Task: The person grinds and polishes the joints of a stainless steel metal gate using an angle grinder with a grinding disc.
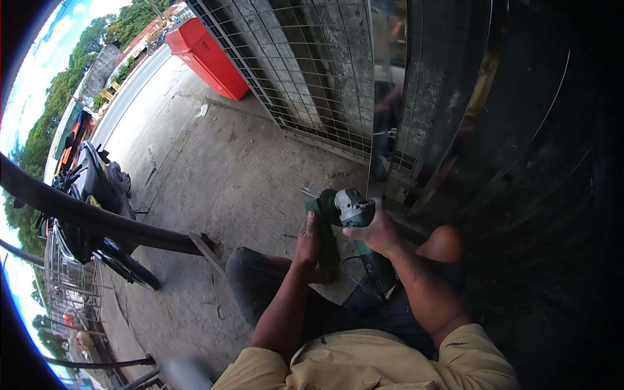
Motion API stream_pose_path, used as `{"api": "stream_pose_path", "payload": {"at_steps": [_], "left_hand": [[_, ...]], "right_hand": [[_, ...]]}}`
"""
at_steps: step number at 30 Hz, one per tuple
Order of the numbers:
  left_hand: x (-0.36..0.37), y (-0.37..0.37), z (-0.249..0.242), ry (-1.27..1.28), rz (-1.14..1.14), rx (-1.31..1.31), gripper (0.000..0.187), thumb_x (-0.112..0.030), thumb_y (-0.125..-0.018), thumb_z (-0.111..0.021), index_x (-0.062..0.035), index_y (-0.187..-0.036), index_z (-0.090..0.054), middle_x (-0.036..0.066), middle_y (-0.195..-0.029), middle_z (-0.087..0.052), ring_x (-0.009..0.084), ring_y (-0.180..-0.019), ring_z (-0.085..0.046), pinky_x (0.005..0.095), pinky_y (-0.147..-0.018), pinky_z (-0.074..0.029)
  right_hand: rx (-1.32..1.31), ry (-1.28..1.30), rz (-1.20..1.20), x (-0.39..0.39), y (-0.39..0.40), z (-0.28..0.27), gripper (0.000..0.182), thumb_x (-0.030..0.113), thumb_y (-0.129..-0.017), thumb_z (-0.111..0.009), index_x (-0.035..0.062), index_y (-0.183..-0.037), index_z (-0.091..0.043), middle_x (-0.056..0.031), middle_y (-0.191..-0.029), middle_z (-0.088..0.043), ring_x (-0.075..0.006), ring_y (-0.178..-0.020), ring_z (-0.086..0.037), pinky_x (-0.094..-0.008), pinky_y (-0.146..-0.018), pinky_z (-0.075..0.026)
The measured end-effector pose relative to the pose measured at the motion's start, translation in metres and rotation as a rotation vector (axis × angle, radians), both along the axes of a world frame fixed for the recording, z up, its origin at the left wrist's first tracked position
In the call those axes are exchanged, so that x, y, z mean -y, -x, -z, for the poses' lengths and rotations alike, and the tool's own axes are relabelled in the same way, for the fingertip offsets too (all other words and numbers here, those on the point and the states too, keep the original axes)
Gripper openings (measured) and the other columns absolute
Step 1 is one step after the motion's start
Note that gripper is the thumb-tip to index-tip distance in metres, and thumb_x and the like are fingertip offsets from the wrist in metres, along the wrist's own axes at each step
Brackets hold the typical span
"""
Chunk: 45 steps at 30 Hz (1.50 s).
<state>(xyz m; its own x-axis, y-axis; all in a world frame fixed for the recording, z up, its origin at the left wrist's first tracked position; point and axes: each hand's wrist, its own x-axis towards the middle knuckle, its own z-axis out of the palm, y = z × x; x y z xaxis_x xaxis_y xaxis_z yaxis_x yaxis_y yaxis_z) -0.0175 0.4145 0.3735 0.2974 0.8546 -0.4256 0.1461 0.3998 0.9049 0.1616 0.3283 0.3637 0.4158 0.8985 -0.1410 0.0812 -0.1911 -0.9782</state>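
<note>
My right hand (376,231) is wrapped around the head end of an angle grinder (377,272), whose grey metal gear head (355,205) points up and to the left. A dark green disc (329,207) sits on the grinder's head. My left hand (309,244) is closed on a green bar (311,206), its fingers pointing up along it, close beside the disc. The bar's lower part is partly hidden by the hand. The grinder's body slopes down between my knees, with a thin dark cord near its lower end.
Ahead stands a wire mesh panel (305,84) with a shiny metal post (389,97) at its right. A red bin (207,58) is beyond on the concrete floor (195,175). On the left are a parked motorcycle (97,188) and a dark curved bar (117,224).
</note>
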Motion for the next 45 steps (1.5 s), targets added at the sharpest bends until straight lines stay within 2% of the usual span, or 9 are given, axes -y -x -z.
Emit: {"api": "stream_pose_path", "payload": {"at_steps": [8, 12, 17, 24, 27, 31, 35, 38, 45], "left_hand": [[-0.096, -0.029, 0.316, -0.045, 0.381, -0.789, 0.079, -0.057, -0.094, -0.055, 0.0058, -0.14, -0.043, 0.03, -0.13, -0.06, 0.0438, -0.12, -0.06, 0.0462, -0.099, -0.047], [-0.07, -0.082, 0.173, -0.132, 0.304, -0.974, 0.085, -0.053, -0.087, -0.066, -0.0075, -0.15, -0.032, 0.026, -0.131, -0.057, 0.0442, -0.12, -0.059, 0.0518, -0.099, -0.047], [-0.093, -0.108, 0.223, -0.578, 0.399, -1.047, 0.069, -0.036, -0.088, -0.063, -0.0167, -0.15, -0.041, 0.018, -0.13, -0.056, 0.0386, -0.113, -0.058, 0.0496, -0.094, -0.046], [-0.088, -0.106, 0.208, -0.489, 0.462, -1.068, 0.073, -0.041, -0.084, -0.067, -0.0135, -0.148, -0.043, 0.016, -0.132, -0.055, 0.0395, -0.117, -0.056, 0.051, -0.092, -0.048], [-0.071, -0.099, 0.189, -0.349, 0.449, -1.058, 0.042, -0.034, -0.087, -0.062, -0.008, -0.12, -0.065, 0.021, -0.124, -0.063, 0.0425, -0.114, -0.06, 0.0522, -0.09, -0.05], [-0.052, -0.075, 0.095, -0.379, 1.044, -0.639, 0.041, -0.035, -0.086, -0.064, -0.0031, -0.111, -0.071, 0.015, -0.1, -0.073, 0.0291, -0.09, -0.069, 0.0445, -0.082, -0.053], [0.015, -0.024, -0.035, 0.197, 0.848, 0.321, 0.074, -0.029, -0.078, -0.074, -0.0026, -0.142, -0.048, 0.014, -0.117, -0.065, 0.025, -0.103, -0.063, 0.0353, -0.084, -0.053], [0.072, -0.042, -0.028, -0.407, 0.546, 0.048, 0.087, -0.028, -0.073, -0.079, -0.0002, -0.145, -0.039, 0.013, -0.124, -0.059, 0.0215, -0.108, -0.058, 0.0333, -0.092, -0.05], [0.082, -0.034, -0.024, -0.283, 0.584, 0.575, 0.096, -0.045, -0.072, -0.086, 0.0013, -0.143, -0.041, 0.008, -0.121, -0.056, 0.0174, -0.114, -0.051, 0.0326, -0.101, -0.042]], "right_hand": [[-0.477, -0.198, -0.091, 0.005, -0.022, -0.065, 0.064, 0.023, -0.068, -0.089, 0.0029, -0.119, -0.057, -0.0061, -0.1, -0.064, -0.0162, -0.092, -0.064, -0.0302, -0.081, -0.053], [-0.714, -0.053, -0.032, 0.033, -0.041, -0.056, 0.059, 0.025, -0.07, -0.085, -0.0003, -0.116, -0.058, -0.0122, -0.097, -0.066, -0.025, -0.084, -0.069, -0.0391, -0.076, -0.058], [-0.96, 0.004, -0.015, 0.042, -0.056, -0.04, 0.059, 0.03, -0.07, -0.082, -0.0051, -0.113, -0.059, -0.0212, -0.097, -0.068, -0.0341, -0.082, -0.072, -0.0466, -0.07, -0.062], [-0.771, 0.038, -0.041, 0.037, -0.062, -0.028, 0.06, 0.034, -0.07, -0.082, -0.0043, -0.112, -0.06, -0.0201, -0.096, -0.068, -0.0328, -0.079, -0.072, -0.0438, -0.068, -0.062], [-0.685, -0.013, -0.076, 0.035, -0.058, -0.023, 0.062, 0.038, -0.075, -0.077, -0.002, -0.117, -0.056, -0.0205, -0.101, -0.067, -0.0331, -0.082, -0.071, -0.0452, -0.073, -0.062], [-0.559, -0.105, -0.103, 0.032, -0.056, -0.032, 0.055, 0.037, -0.079, -0.076, -0.0013, -0.115, -0.06, -0.0165, -0.092, -0.069, -0.027, -0.075, -0.069, -0.039, -0.066, -0.058], [-0.266, -0.258, 0.037, 0.029, -0.057, -0.008, 0.049, 0.035, -0.092, -0.069, -0.0031, -0.122, -0.06, -0.0115, -0.1, -0.069, -0.0233, -0.09, -0.065, -0.0378, -0.087, -0.051], [-0.159, -0.296, 0.176, 0.027, -0.042, -0.013, 0.051, 0.037, -0.094, -0.067, -0.0035, -0.125, -0.06, -0.0113, -0.108, -0.068, -0.0234, -0.098, -0.064, -0.0376, -0.093, -0.048], [-0.433, -0.273, -0.321, 0.062, -0.02, -0.043, 0.093, 0.06, -0.077, -0.075, -0.0001, -0.141, -0.045, -0.0163, -0.126, -0.06, -0.0253, -0.112, -0.059, -0.039, -0.099, -0.047]]}}
